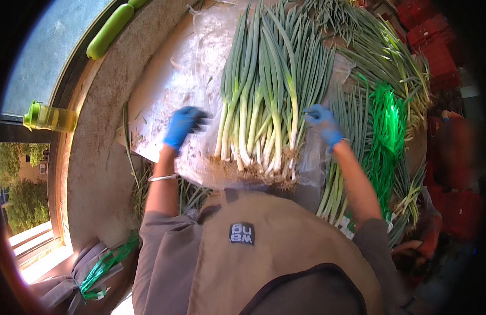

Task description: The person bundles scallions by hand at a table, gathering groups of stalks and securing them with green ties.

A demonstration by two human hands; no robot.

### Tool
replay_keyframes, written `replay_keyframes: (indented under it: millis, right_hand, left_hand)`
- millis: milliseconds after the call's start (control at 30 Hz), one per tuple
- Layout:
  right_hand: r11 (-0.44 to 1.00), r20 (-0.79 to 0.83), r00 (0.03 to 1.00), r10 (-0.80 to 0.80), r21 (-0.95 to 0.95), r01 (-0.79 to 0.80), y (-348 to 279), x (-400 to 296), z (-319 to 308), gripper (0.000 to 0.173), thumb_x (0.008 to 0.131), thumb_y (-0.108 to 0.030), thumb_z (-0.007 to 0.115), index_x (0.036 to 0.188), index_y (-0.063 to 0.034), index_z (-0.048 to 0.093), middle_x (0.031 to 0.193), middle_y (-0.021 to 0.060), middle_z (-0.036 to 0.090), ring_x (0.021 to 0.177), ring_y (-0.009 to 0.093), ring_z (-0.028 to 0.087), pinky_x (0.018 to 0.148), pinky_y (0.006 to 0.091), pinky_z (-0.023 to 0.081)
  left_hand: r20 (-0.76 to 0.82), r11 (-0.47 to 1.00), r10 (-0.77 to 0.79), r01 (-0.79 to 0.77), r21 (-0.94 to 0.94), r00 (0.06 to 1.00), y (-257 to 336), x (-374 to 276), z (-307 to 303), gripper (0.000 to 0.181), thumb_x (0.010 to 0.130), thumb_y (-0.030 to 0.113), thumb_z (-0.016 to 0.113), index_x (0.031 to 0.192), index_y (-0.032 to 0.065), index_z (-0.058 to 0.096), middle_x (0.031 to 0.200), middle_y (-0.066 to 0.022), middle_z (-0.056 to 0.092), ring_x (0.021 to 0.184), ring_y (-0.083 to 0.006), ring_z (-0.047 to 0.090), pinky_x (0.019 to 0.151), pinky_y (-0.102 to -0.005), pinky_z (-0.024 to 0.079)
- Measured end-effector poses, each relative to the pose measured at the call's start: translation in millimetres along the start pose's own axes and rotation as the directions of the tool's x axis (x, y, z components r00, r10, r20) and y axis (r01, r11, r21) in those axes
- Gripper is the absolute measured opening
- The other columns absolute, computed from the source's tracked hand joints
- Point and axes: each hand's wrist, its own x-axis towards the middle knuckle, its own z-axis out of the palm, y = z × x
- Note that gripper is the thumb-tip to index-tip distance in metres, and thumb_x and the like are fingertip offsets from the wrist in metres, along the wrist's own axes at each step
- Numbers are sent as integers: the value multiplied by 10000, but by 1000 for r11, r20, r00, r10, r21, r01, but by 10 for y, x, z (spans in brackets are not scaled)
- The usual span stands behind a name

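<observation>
A large pile of green onions [262,98] lies before me on a sheet of clear plastic [188,71], its leaves pointing away and its rooty white ends towards my apron. My left hand [184,125], in a blue glove, hovers over the plastic to the left of the pile; it is blurred, with fingers apart and nothing seen in it. At the pile's right edge is my right hand [323,122], gloved in blue too, its fingers curled near the stalks. Whether it touches or grips anything is unclear.
Green plastic strands [387,130] hang at the right over more green onions [385,51]. Red crates [432,43] are stacked beyond, near partly visible people. On the left, a bottle with a green lid [54,118] and a long green gourd [110,31] lie along the window ledge.
</observation>
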Motion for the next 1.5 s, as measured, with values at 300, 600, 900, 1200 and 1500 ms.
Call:
replay_keyframes:
  millis: [300, 600, 900, 1200, 1500]
  right_hand:
    - [936, 79, 974, 213, 271, -227, -153, -125, 458, 227, 803, -132, 601, 949, 35, 548, 788, 99, 608, 732, 184, 591, 629, 307, 475]
    - [681, 52, 971, 233, 704, -201, -433, -562, 266, 275, 872, -124, 482, 1103, 24, 497, 1012, 147, 590, 843, 222, 601, 766, 317, 499]
    - [977, -238, 966, -97, 163, 139, 5, -714, 497, 230, 837, -209, 562, 993, -47, 610, 858, 64, 609, 760, 152, 572, 731, 260, 419]
    - [915, -157, 988, -7, 397, 70, -291, -937, 734, 318, 731, 17, 626, 1023, 39, 500, 889, 68, 559, 785, 117, 514, 710, 242, 435]
    - [993, -195, 980, 29, 116, -6, -218, -956, 886, 274, 705, -19, 643, 933, 15, 494, 799, 76, 553, 709, 119, 508, 637, 262, 433]
  left_hand:
    - [299, 999, -47, 46, 11, 953, -11, 84, 1770, 262, 769, 180, 637, 925, -25, 592, 754, -70, 600, 580, -116, 539, 519, -249, 447]
    - [268, 964, 240, -195, -181, 933, 236, -209, 1867, 283, 726, 83, 680, 956, -21, 550, 827, -68, 600, 743, -110, 544, 674, -247, 454]
    - [201, 955, 212, -159, -252, 956, -52, -81, 2113, 362, 650, 241, 768, 823, -8, 571, 670, -64, 553, 587, -139, 489, 553, -278, 427]
    - [32, 951, 155, -141, -276, 987, -151, 48, 1972, 369, 742, 216, 671, 945, -66, 546, 778, -127, 603, 601, -172, 579, 530, -278, 483]
    - [-5, 894, -56, 48, -445, 998, -184, 11, 1814, 276, 788, 164, 601, 960, -47, 557, 806, -148, 620, 622, -215, 618, 485, -307, 526]
